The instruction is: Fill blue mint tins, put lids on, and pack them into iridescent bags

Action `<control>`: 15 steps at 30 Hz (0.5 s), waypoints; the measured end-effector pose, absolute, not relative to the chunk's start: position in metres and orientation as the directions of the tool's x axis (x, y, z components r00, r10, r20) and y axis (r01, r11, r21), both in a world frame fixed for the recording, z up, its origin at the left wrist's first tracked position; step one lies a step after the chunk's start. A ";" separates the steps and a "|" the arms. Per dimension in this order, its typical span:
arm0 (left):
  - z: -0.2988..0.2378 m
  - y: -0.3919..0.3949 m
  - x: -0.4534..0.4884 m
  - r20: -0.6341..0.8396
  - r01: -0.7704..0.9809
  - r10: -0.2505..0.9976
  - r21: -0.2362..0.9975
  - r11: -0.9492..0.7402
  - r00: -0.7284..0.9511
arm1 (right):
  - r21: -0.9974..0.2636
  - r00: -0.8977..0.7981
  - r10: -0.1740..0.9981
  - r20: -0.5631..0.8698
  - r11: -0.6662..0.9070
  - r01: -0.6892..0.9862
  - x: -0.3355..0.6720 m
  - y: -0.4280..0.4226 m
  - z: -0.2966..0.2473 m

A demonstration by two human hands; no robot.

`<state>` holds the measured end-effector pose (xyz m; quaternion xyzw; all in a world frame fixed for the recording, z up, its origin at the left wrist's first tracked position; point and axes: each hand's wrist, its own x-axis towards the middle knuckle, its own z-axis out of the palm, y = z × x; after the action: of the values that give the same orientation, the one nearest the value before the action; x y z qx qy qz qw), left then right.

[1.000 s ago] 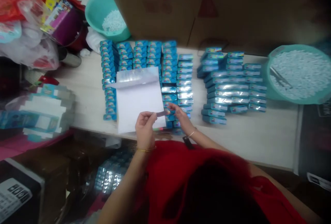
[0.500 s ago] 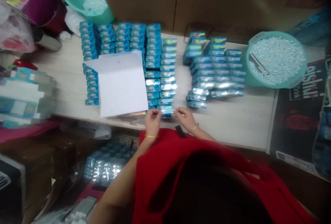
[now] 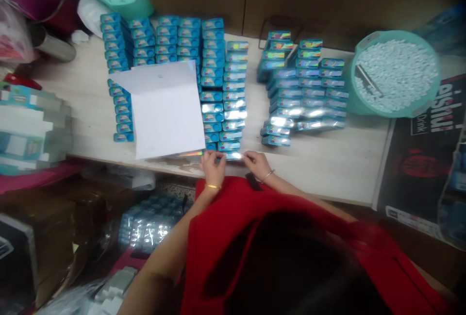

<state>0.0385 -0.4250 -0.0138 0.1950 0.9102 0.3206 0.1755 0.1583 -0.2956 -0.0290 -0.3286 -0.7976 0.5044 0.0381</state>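
Observation:
At the table's front edge, my left hand (image 3: 213, 165) and my right hand (image 3: 257, 164) pinch opposite ends of a small shiny sticker (image 3: 233, 156). It lies across the front of a column of small blue boxes (image 3: 233, 115); blur hides whether it is fully stuck down. Other boxes in this column carry similar glossy strips on their ends. Left of my left hand, a white sheet (image 3: 168, 116) with a folded top flap covers part of more rows of blue boxes (image 3: 167, 33). A rainbow-coloured edge shows under the sheet's lower right corner.
Another group of blue boxes (image 3: 309, 92) stands to the right. Beyond it is a turquoise tub (image 3: 355, 89) of small white pieces with a metal scoop (image 3: 368, 79). A second turquoise tub (image 3: 140, 7) stands back left. Flattened cartons (image 3: 29, 130) lie left; cardboard (image 3: 327, 4) lines the back.
The view has shifted slightly. Both hands stay at the front of the same column; the sticker between them now looks narrower and lower against the box end.

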 end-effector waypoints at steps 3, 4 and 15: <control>-0.015 -0.425 0.038 -0.190 0.275 0.483 0.624 0.731 -0.855 | -0.822 -0.782 0.559 -0.275 0.285 0.493 0.159 -0.296 -0.034; -0.015 -0.425 0.038 -0.187 0.282 0.488 0.621 0.731 -0.853 | -0.822 -0.782 0.559 -0.276 0.284 0.493 0.159 -0.296 -0.035; -0.019 -0.428 0.039 -0.160 0.270 0.493 0.675 0.686 -0.855 | -0.857 -0.755 0.586 -0.294 0.189 0.480 0.160 -0.298 -0.035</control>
<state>0.0391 -0.4282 -0.0189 0.2112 0.9030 0.3349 0.1670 0.1600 -0.2982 -0.0351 -0.3463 -0.7694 0.5345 0.0497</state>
